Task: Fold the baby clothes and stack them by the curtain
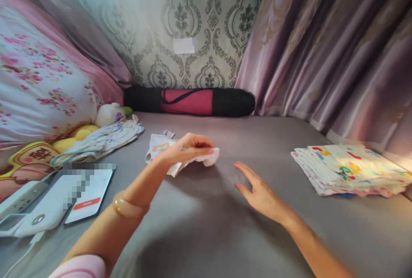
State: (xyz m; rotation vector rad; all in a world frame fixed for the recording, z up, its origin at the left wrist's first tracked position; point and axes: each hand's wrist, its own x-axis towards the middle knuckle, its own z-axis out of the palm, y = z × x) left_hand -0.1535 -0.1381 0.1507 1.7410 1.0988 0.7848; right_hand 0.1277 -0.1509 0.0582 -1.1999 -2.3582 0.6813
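A small white cloth with a yellowish print (157, 144) lies crumpled on the grey sheet (193, 218), partly covered by my left hand and wrist. My left hand (196, 146) has its fingers curled over the right end of this cloth, which bulges out below the fingertips. To the right, my right hand (257, 190) is held a little above the sheet with its fingers stretched and the thumb apart. Nothing is in it, and a gap separates it from the cloth.
On the right lies a stack of folded printed cloths (350, 168). At left are more folded cloths (103, 140), soft toys (111, 114), a phone (92, 196), a white power bank (48, 209) and a power strip (22, 198). A black-and-red rolled bag (189, 101) lies along the wall.
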